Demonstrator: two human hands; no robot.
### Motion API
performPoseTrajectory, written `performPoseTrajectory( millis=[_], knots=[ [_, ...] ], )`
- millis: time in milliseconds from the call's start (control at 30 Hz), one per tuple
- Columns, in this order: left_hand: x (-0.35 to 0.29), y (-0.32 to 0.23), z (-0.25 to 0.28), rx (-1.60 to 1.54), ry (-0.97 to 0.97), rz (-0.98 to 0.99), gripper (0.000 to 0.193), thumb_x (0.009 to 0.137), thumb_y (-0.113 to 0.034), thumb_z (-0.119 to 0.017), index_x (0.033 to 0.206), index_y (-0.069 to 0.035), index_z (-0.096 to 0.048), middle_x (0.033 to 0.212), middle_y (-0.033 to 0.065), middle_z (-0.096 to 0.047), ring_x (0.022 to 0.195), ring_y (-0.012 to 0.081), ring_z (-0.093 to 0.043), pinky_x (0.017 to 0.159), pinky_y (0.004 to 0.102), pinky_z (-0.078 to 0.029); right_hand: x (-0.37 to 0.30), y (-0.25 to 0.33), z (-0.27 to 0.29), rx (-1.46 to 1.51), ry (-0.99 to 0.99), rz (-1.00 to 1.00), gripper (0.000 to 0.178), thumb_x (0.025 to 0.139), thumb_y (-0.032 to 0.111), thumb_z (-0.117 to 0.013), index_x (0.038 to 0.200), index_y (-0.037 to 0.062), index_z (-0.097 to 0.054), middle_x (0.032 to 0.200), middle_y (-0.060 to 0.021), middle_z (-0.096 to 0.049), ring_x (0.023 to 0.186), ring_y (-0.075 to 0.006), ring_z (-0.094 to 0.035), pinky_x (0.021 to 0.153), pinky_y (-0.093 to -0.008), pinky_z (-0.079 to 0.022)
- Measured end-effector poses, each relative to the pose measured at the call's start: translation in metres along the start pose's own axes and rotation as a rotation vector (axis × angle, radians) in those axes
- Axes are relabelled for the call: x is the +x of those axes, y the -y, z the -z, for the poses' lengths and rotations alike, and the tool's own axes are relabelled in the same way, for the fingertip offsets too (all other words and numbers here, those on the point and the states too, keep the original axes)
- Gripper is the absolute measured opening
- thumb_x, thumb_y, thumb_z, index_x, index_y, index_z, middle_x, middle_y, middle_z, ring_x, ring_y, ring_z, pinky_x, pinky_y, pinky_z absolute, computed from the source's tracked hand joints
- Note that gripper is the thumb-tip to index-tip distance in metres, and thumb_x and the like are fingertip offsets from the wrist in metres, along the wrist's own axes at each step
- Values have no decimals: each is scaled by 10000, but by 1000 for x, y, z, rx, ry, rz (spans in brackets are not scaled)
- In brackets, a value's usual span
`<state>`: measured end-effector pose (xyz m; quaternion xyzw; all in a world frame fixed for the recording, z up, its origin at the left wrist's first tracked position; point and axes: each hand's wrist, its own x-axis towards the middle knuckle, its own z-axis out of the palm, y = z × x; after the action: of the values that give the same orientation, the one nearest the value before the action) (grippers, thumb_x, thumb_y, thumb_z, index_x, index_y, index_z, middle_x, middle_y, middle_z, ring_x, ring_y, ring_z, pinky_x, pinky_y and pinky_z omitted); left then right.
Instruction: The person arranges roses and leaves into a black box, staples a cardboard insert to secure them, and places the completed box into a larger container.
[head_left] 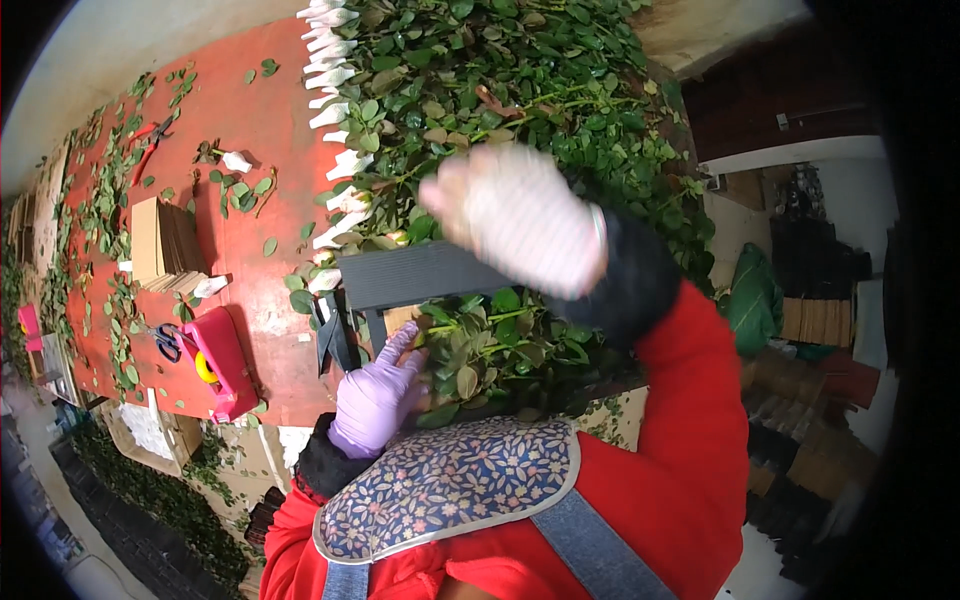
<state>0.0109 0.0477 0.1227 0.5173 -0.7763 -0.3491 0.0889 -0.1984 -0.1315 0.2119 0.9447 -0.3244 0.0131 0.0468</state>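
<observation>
My left hand point(372, 402), in a purple glove, is at the near end of the table with its fingers stretched out. Its fingertips touch a small brown cardboard piece point(399, 318) beside leafy green rose stems point(505, 340). Behind these stems stands a dark grey ridged board point(420, 275). My right hand point(530, 218), in a white glove, is raised over the far side of the board and smeared by motion. Whether it holds anything cannot be made out. Beneath and beyond it lies a big pile of leafy rose stems point(520, 75), their heads in white sleeves point(333, 78) along the left edge.
Left on the red table point(275, 345) are a stack of cardboard sheets point(160, 240), a pink tape dispenser point(225, 365), dark-handled scissors point(168, 342) and red-handled pruners point(150, 150). A single sleeved rose point(237, 161) and loose leaves lie about. Crates point(150, 435) stand below the table's near edge.
</observation>
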Motion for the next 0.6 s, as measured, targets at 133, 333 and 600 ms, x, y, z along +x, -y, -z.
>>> performPoseTrajectory(
  millis=[133,333,600],
  knots=[
    [1,-7,10,89,78,-7,513,742,-244,-741,1229,-166,-602,1465,70,-471,804,239,-696,688,443,-526,43,-92,-101,-80,408,-60,338,866,309,-661,1124,99,-598,1118,-81,-604,1049,-279,-597,842,-446,-514],
    [1,-12,11,114,34,-37,556,677,-207,-792,1205,-173,-622,1423,84,-512,746,259,-696,590,358,-553,24,-120,-164,-166,317,25,167,915,273,-567,949,110,-554,931,-72,-561,854,-259,-602,739,-443,-497],
    [-9,-15,10,96,16,-68,550,691,-150,-761,1218,-125,-603,1438,90,-478,726,276,-686,571,367,-557,-4,-39,-59,-42,58,-28,134,914,245,-508,896,121,-557,863,-51,-516,759,-224,-558,638,-375,-488]
  ],
)
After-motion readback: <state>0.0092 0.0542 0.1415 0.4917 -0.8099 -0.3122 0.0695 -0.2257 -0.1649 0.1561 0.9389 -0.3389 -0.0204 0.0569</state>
